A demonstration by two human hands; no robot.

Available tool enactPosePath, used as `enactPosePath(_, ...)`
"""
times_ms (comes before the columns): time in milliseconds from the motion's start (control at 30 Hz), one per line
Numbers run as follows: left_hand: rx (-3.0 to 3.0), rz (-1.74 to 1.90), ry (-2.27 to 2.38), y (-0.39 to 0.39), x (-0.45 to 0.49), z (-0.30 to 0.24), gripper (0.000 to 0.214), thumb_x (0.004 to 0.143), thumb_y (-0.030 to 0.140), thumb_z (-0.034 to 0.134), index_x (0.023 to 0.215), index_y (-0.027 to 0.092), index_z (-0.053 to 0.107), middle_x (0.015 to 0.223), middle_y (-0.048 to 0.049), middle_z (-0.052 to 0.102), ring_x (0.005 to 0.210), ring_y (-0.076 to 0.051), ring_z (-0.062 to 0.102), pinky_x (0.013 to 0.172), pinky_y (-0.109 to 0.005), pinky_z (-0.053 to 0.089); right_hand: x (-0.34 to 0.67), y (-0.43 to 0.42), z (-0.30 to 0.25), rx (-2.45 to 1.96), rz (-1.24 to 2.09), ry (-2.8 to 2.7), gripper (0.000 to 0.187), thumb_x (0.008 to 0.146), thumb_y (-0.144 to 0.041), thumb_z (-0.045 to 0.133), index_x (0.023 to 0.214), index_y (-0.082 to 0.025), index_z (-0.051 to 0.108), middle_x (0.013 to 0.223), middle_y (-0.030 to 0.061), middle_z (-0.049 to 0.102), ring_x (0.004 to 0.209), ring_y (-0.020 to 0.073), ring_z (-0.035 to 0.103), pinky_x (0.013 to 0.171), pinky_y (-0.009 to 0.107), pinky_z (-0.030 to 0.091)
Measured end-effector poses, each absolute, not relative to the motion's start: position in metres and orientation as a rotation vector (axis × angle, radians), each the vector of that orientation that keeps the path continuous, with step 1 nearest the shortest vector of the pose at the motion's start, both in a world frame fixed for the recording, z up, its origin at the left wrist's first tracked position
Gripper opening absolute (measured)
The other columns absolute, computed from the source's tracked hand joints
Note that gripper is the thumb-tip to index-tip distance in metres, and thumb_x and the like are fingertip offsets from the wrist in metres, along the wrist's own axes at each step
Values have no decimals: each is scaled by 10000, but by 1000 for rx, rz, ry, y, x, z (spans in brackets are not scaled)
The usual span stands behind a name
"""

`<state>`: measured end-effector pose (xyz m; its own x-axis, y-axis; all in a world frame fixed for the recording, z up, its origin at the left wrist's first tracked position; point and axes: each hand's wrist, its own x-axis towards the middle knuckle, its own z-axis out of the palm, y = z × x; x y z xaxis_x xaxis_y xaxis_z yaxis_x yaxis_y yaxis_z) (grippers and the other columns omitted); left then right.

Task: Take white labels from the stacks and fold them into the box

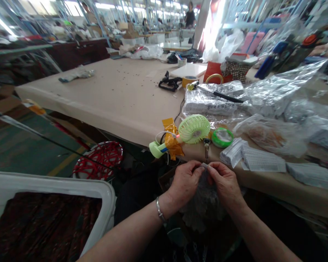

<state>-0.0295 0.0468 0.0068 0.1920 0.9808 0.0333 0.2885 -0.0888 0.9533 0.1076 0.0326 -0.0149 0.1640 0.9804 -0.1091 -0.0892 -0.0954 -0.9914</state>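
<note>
At the table's near edge, my left hand [184, 183] and my right hand [226, 182] meet, each pinching a small pale flat piece [204, 165] between thumb and fingers. Its exact kind is too small to make out. Just beyond my fingertips, a thin metal tool [206, 145] points toward me from the edge. Below my hands lies a heap of greyish, filmy scraps [203, 203], partly hidden by my wrists. A light green fan [194, 129], fixed with orange tape [172, 140], sits in front of my left hand.
Stacks of printed paper labels [262, 159] lie right of my hands, near a green tape roll [222, 137]. Behind them are plastic-wrapped bundles [211, 103]. A white bin [106, 193] with dark patterned fabric stands left, before a red-laced round stool [98, 160]. People work far off.
</note>
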Motion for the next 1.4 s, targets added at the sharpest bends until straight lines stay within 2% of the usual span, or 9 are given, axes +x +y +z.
enactPosePath(433, 1749, 1037, 1300, 66, -25, 7, 230, 863, 279, 515, 725, 179, 670, 638, 13, 627, 596, -102, 547, 581, -204, 388, 98, 44, -11, -1259, 1090, -938, 201, 760, -372, 651, 773, -180, 596, 501, -60, 547, 429, 82, 489, 443, 199, 374)
enactPosePath(767, 1723, 1120, 1246, 58, -26, 3, 193, 846, 214, 534, 719, 181, 676, 688, 5, 648, 643, -102, 568, 623, -194, 418, 100, 34, -11, -1242, 1064, -992, 167, 784, -349, 641, 796, -186, 607, 513, -59, 547, 471, 82, 495, 487, 204, 385)
enactPosePath(933, 1653, 1082, 1262, 48, -26, 2, 187, 834, 234, 545, 720, 178, 682, 693, 1, 660, 642, -109, 576, 623, -199, 432, 102, 26, -12, -1288, 1056, -1051, 167, 804, -355, 616, 790, -189, 605, 526, -53, 548, 488, 89, 499, 503, 213, 399)
enactPosePath(1067, 1489, 1040, 1293, 42, -26, 3, 157, 805, 225, 563, 732, 170, 692, 698, -2, 677, 649, -119, 592, 625, -203, 449, 107, 10, -7, -1351, 1051, -1077, 168, 791, -354, 624, 866, -204, 608, 547, -53, 560, 481, 103, 523, 492, 223, 419)
enactPosePath(1133, 1436, 1016, 1315, 41, -27, 1, 163, 796, 232, 568, 720, 167, 697, 692, -7, 684, 651, -128, 599, 624, -210, 456, 118, 0, -1, -1412, 927, -1214, 140, 823, -339, 590, 888, -216, 606, 544, -51, 554, 489, 113, 534, 505, 232, 433)
enactPosePath(1233, 1445, 955, 1338, 41, -33, -9, 178, 798, 241, 563, 730, 173, 714, 705, -12, 700, 673, -144, 616, 643, -227, 468, 148, -5, 10, -1467, 475, -1541, 79, 856, -274, 554, 870, -225, 614, 646, -14, 607, 583, 131, 574, 592, 253, 468)
enactPosePath(1300, 1498, 920, 1326, 43, -37, -18, 179, 800, 219, 555, 823, 191, 731, 802, -13, 724, 742, -157, 639, 712, -247, 480, 168, 0, 15, -1442, 95, -1735, 96, 848, -233, 563, 913, -214, 632, 788, 32, 654, 735, 169, 606, 717, 296, 488)
enactPosePath(1400, 1561, 902, 1330, 45, -40, -28, 222, 809, 215, 539, 930, 210, 725, 926, -19, 728, 842, -177, 649, 787, -275, 477, 187, 12, 15, -1530, -321, -1940, 267, 821, -240, 600, 1075, -161, 628, 1032, 109, 665, 1018, 281, 562, 902, 422, 442)
